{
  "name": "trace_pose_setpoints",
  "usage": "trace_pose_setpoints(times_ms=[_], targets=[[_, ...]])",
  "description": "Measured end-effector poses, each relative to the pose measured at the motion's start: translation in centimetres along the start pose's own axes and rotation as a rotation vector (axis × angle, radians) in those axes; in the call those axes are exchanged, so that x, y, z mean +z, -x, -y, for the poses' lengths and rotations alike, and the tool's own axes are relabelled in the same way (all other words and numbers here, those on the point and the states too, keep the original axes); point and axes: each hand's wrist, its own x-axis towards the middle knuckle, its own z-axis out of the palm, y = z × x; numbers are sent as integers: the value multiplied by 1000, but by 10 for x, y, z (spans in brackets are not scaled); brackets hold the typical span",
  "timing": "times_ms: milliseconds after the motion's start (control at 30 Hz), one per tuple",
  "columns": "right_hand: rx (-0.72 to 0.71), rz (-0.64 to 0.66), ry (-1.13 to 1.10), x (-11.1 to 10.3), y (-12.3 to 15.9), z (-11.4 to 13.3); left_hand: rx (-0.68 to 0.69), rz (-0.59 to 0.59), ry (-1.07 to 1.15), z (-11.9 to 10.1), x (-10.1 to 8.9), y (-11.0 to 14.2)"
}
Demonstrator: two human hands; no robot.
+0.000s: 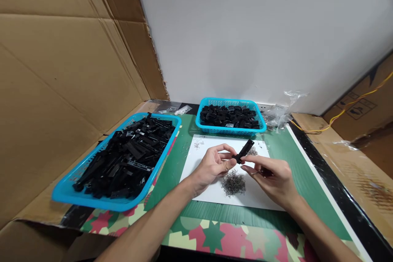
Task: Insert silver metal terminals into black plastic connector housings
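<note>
My left hand (213, 163) pinches a narrow black plastic part (246, 149) between thumb and fingers, its long end tilted up to the right. Close against the lower end of that part is my right hand (273, 176). Its index finger and thumb are nearly together and the other fingers curl in; whatever small thing they hold is hidden. Below the hands, a pile of tiny metal pieces, like small springs (233, 183), lies on a white sheet (190, 174). A second small pile (253, 151) shows partly behind the right hand.
A large blue basket (176, 131) of long black plastic parts stands at left. Behind the sheet sits a smaller blue basket (230, 130) of short black pieces. Clear plastic bags (276, 116) lie at back right. Cardboard (61, 69) walls the left; a yellow cable (337, 115) runs at right.
</note>
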Motion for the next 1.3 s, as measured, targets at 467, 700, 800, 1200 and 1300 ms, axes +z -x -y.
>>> trace_pose_setpoints(times_ms=[467, 700, 800, 1200, 1300], targets=[[-25, -11, 92, -2, 3, -10, -23, 3, 19, -5, 0, 0], [-89, -39, 128, -4, 3, -18, -50, 32, 19, -4, -2, 3], [-135, -42, 157, -5, 2, -22, -58, 19, -2, -3, -1, 2], [19, 118, 145, -4, 4, -44, 328, -275, -871, 3, 0, 5], [80, 259, 130, -7, 2, -44, 303, -268, -927, 5, -1, 5]])
